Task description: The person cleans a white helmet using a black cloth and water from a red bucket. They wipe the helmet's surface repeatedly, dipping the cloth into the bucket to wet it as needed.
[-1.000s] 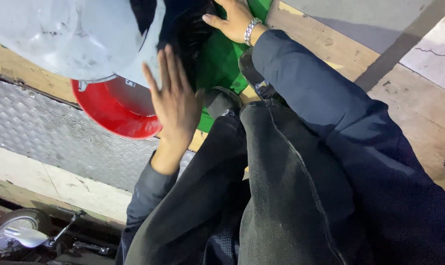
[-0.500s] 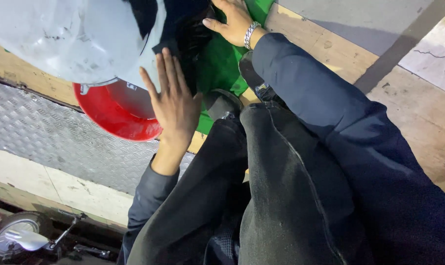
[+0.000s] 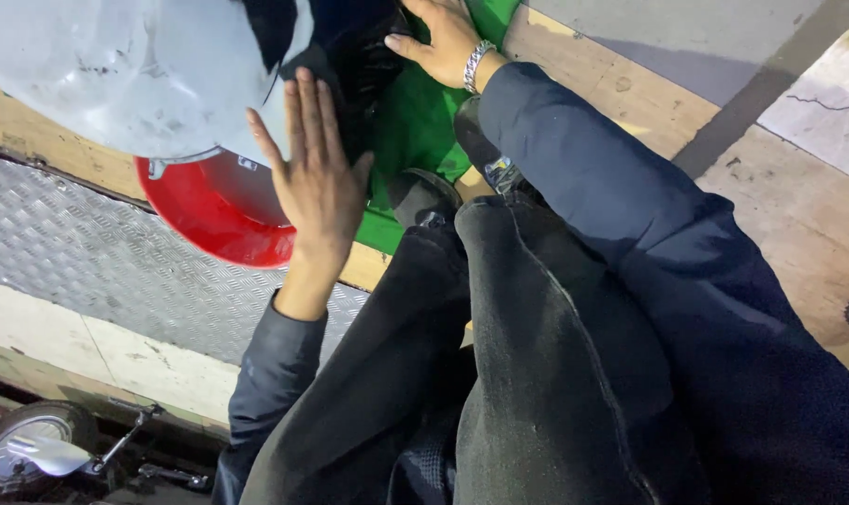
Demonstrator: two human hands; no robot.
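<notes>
Black soft fabric [image 3: 349,56] looks limp and light; grip its edge. Left hand [image 3: 317,182] lies flat and wide against it, right hand [image 3: 443,42] presses it, perhaps pinching, beside the white shell [image 3: 134,75].

Glossy red plastic bowl [image 3: 214,210], ridged metal plate [image 3: 87,271], perhaps matt black cloth [image 3: 354,56]

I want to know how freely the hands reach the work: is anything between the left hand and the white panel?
Nothing visible: the left hand lies flat, fingers spread, at the edge of the white panel, above the red part.
</notes>
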